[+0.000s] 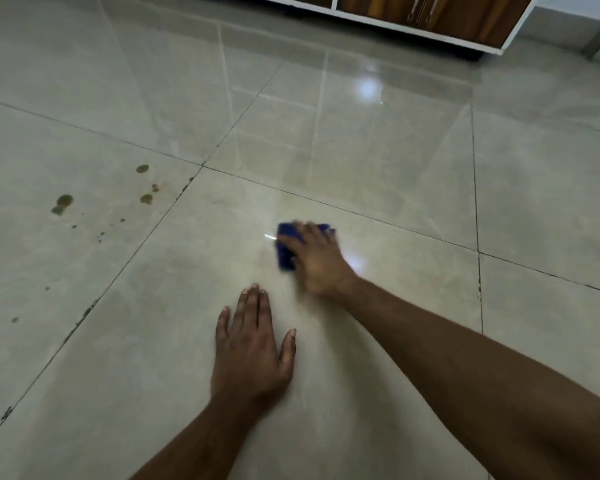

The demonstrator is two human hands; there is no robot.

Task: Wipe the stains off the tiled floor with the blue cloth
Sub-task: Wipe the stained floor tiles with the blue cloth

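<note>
Right hand [317, 261]: your fingers press the blue cloth [286, 249] onto the floor [395, 188].
Left hand [252, 344]: flat, fingers straight, on the tile.
Stains [63, 203]: well left of both.

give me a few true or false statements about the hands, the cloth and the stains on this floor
1. The right hand presses the blue cloth on the tiled floor. True.
2. The left hand holds a second cloth. False: it lies flat on the floor, fingers straight, holding nothing.
3. The stains lie left of both hands. True.
4. The cloth covers the stains. False: it sits on another tile, apart from them.
5. A cabinet stands at the far edge. True.
</note>
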